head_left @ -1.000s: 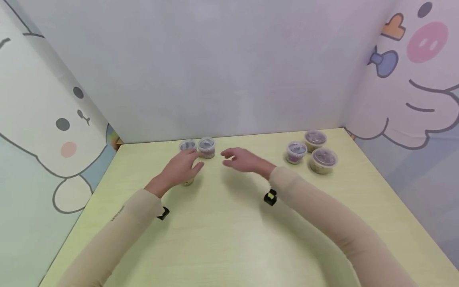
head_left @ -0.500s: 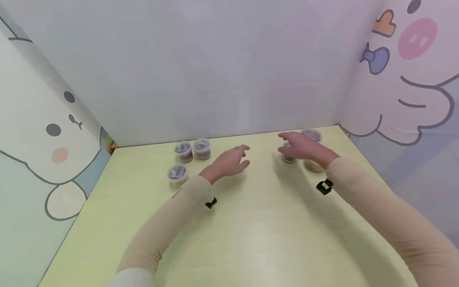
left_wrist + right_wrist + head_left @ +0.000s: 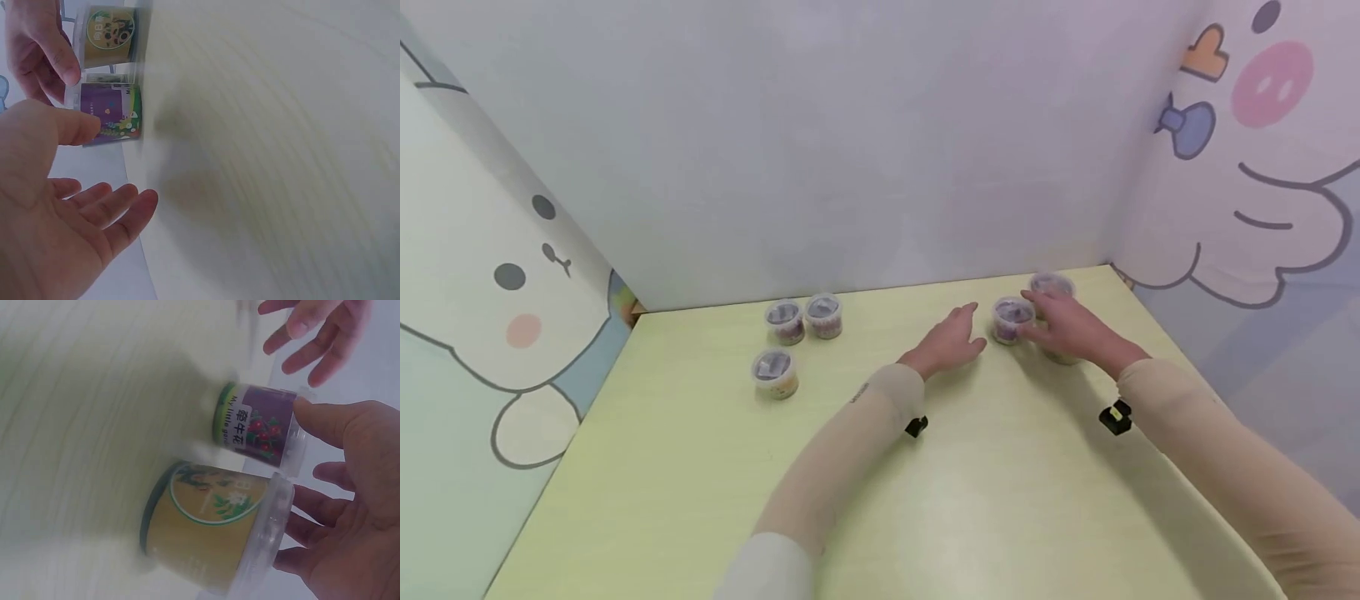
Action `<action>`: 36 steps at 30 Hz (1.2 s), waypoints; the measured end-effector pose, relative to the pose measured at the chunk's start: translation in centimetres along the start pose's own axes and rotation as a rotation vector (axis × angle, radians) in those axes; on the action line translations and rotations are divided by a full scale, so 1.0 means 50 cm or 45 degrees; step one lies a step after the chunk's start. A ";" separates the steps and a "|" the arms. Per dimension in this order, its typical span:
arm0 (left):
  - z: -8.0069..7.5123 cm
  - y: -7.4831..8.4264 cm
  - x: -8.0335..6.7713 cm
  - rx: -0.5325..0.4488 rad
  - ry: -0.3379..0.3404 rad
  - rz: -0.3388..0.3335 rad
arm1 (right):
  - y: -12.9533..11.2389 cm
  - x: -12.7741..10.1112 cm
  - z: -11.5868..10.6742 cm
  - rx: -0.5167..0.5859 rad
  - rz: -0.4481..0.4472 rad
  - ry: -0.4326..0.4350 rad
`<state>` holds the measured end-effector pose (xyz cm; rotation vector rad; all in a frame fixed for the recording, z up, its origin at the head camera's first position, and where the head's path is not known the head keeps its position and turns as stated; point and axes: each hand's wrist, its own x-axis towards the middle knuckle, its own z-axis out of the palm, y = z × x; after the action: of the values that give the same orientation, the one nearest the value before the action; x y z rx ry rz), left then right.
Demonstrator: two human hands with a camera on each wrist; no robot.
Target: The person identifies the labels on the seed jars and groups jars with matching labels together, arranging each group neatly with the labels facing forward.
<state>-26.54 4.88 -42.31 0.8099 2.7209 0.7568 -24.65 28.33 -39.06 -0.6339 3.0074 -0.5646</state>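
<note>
Purple cup (image 3: 1012, 318), perhaps touched, between hands.

Bright, even light with soft shadows; both wrist views are motion-blurred, head view bends at edges

Purple-label cup (image 3: 259, 428) with red berries; tan-label cup (image 3: 206, 531), green band; pale yellow-green table (image 3: 925, 500).

Six lidded cups (image 3: 774, 372), three at left, three at right, two hands (image 3: 951, 343)
</note>
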 end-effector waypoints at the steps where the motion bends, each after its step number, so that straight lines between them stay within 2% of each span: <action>1: 0.003 0.002 0.006 -0.016 0.011 0.000 | 0.000 -0.001 0.003 -0.013 -0.001 0.007; 5: 0.011 0.004 0.033 -0.067 0.048 0.043 | 0.001 -0.003 0.012 -0.054 0.018 0.018; 11: 0.016 -0.003 0.065 -0.200 0.068 0.102 | 0.006 -0.008 0.038 -0.033 0.017 0.127; 16: 0.024 -0.009 0.076 -0.345 0.060 0.082 | 0.009 -0.011 0.060 -0.080 0.023 0.162; 21: 0.030 -0.011 0.080 -0.466 0.065 0.045 | 0.004 -0.012 0.064 -0.129 0.019 0.181; 36: 0.031 -0.005 0.082 -0.461 0.068 0.037 | 0.014 -0.005 0.075 -0.123 0.032 0.202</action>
<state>-29.53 7.62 -43.96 0.7525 2.5070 1.2460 -24.34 27.74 -42.84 -0.5804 3.2029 -0.4939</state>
